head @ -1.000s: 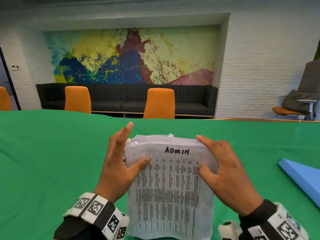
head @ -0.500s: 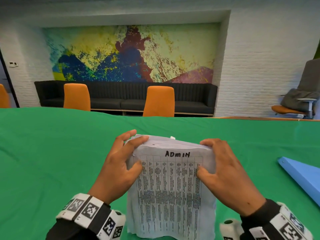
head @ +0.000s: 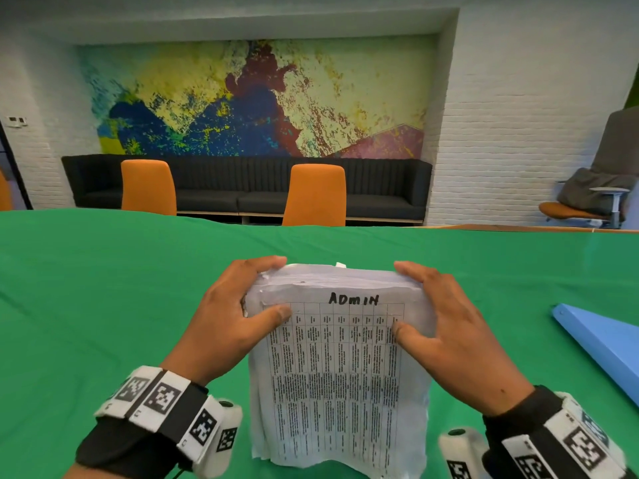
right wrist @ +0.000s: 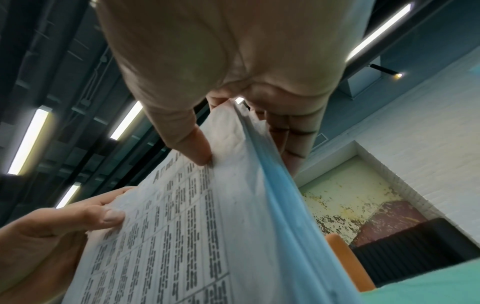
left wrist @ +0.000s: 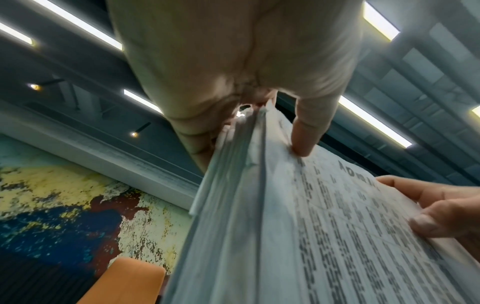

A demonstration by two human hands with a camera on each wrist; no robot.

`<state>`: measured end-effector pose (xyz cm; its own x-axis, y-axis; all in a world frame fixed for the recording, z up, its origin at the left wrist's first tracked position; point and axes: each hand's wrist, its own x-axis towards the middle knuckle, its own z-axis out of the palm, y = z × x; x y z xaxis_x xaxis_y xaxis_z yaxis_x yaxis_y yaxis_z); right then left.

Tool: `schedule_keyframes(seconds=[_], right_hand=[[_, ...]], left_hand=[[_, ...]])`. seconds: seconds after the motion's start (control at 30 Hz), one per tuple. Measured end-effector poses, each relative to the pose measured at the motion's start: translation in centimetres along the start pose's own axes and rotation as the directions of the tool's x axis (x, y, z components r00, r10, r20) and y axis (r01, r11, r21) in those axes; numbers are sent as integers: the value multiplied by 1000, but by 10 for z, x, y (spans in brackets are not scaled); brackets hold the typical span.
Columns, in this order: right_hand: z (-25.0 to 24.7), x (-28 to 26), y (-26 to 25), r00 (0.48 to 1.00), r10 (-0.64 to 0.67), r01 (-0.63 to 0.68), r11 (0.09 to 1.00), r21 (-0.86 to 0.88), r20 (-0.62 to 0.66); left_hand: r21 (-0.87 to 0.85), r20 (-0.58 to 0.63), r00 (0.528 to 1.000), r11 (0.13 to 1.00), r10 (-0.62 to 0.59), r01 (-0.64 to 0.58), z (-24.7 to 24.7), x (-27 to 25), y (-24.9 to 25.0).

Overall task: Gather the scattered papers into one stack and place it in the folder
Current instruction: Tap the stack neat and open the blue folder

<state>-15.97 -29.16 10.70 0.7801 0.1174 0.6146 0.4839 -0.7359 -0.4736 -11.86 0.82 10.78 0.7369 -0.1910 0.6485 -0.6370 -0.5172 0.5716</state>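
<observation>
- A thick stack of white printed papers (head: 340, 368), with "ADMIN" written by hand on the top sheet, is held up on its bottom edge on the green cloth-covered bench (head: 103, 288).
- The stack is gripped by both hands near its top corners. The left hand (head: 224, 326) is curled round the left corner, with the thumb pressed on the front sheet and the fingers wrapped over the top edge.
- The right hand (head: 453, 340) is curled round the right corner in the same way, as is seen in the right wrist view (right wrist: 221, 67) too.
- In the left wrist view, the sheet edges of the stack (left wrist: 233, 205) are seen not quite lined up; some stick out past the others.
- The flat light-blue folder (head: 601, 344) is seen lying on the bench well to the right of the stack, apart from both hands.
- The right hand is the nearer 1 to the folder. The folder's long side is seen running at a slant, from near the stack's height down toward the right edge of the picture.
- It is judged that the stack must be carried to the right, and that it should be tapped even first.
</observation>
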Motion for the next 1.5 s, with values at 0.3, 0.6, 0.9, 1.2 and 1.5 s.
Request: schedule_keyframes(seconds=[0.3, 0.6, 0.9, 1.2, 1.5], right_hand=[[2, -1, 2, 1000, 24, -24, 1000, -8, 3], [3, -3, 1, 1000, 14, -14, 1000, -17, -8], [5, -4, 0, 1000, 17, -17, 1000, -23, -20], [10, -7, -1, 999, 44, -44, 998, -35, 7], [5, -3, -3, 998, 46, -38, 975, 220, -31]], left_hand=[[-39, 25, 1000, 999, 15, -14, -1, 1, -1], [35, 14, 1000, 999, -10, 10, 1, -3, -3], [129, -104, 967, 967, 235, -221, 17, -11, -6], [296, -206, 914, 913, 349, -281, 31, -25, -9], [146, -275, 929, 966, 247, -214, 28, -8, -1]])
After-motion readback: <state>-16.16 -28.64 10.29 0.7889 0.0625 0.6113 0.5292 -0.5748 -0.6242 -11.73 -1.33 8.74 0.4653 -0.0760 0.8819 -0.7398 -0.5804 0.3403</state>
